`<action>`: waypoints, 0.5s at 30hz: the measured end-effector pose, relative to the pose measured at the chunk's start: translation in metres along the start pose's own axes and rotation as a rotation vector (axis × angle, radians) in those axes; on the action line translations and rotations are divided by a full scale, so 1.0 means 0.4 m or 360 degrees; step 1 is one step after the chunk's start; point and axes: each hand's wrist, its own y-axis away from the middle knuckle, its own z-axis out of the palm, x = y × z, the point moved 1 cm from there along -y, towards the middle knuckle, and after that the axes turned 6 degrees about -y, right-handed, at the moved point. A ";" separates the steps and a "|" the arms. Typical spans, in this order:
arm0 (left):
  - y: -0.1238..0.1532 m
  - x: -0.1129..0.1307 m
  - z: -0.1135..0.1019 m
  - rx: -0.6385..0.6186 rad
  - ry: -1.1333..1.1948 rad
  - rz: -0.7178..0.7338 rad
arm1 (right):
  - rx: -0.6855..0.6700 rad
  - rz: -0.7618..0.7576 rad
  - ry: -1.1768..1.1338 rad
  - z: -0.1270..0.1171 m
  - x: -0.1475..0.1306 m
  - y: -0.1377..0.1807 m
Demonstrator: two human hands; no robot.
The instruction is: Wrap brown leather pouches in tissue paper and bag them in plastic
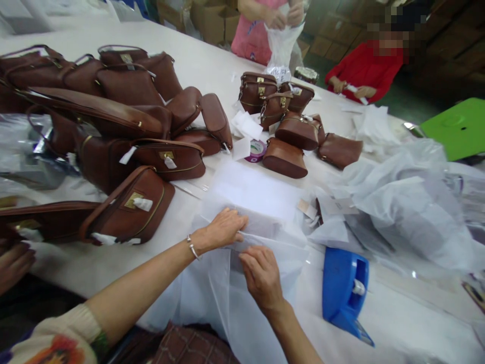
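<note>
A translucent plastic bag [265,237] lies at the near edge of the table, its lower part draping toward me. My left hand [223,228], with a bracelet at the wrist, has its fingers closed on the bag's upper layer. Just to the right and nearer to me, my right hand [262,275] pinches a fold of the same bag. Through the film a greyish flat shape shows; I cannot make out what it is. White sheets [253,187] lie beyond the bag. To the right stands a blue tape dispenser [341,288].
Brown handbags [132,212] are heaped along the left. Several smaller brown bags [286,157] stand farther off, near a purple tape roll [256,150]. Crumpled plastic [409,202] and a green panel [456,126] are at right. Another person's hand [15,265] shows at left; two people work across the table.
</note>
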 end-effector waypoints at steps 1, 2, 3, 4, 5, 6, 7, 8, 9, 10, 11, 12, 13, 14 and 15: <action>0.001 -0.001 0.002 0.0007 0.0010 0.0007 | -0.0020 -0.0011 0.0038 0.032 0.003 -0.008; 0.001 -0.003 0.005 0.0014 0.0020 0.0016 | -0.0001 -0.0002 0.0084 0.059 0.011 -0.011; 0.000 -0.005 0.008 0.0020 0.0031 0.0025 | 0.0032 0.0013 0.0125 0.080 0.022 -0.008; -0.001 -0.009 0.012 0.0026 0.0040 0.0032 | 0.0062 0.0022 0.0156 0.095 0.033 -0.003; -0.002 -0.015 0.014 0.0033 0.0046 0.0033 | 0.0079 0.0025 0.0180 0.105 0.044 0.005; -0.003 -0.023 0.014 0.0041 0.0048 0.0025 | 0.0080 0.0026 0.0200 0.111 0.053 0.013; -0.003 -0.033 0.011 0.0050 0.0048 0.0008 | 0.0067 0.0027 0.0221 0.114 0.059 0.020; -0.001 -0.044 0.005 0.0060 0.0043 -0.0017 | 0.0049 0.0032 0.0246 0.115 0.061 0.026; 0.003 -0.055 -0.004 0.0077 0.0033 -0.0055 | 0.0028 0.0039 0.0276 0.115 0.062 0.030; 0.010 -0.065 -0.014 0.0100 0.0013 -0.0111 | 0.0007 0.0045 0.0310 0.116 0.061 0.033; 0.021 -0.072 -0.025 0.0147 -0.0025 -0.0191 | -0.0007 0.0051 0.0347 0.117 0.059 0.034; 0.034 -0.074 -0.033 0.0221 -0.0076 -0.0279 | -0.0023 0.0056 0.0382 0.119 0.058 0.035; 0.049 -0.070 -0.038 0.0312 -0.0128 -0.0353 | -0.0038 0.0061 0.0413 0.122 0.057 0.036; 0.066 -0.058 -0.036 0.0403 -0.0160 -0.0381 | -0.0052 0.0062 0.0435 0.126 0.057 0.038; 0.083 -0.038 -0.027 0.0477 -0.0161 -0.0338 | -0.0062 0.0057 0.0445 0.130 0.059 0.040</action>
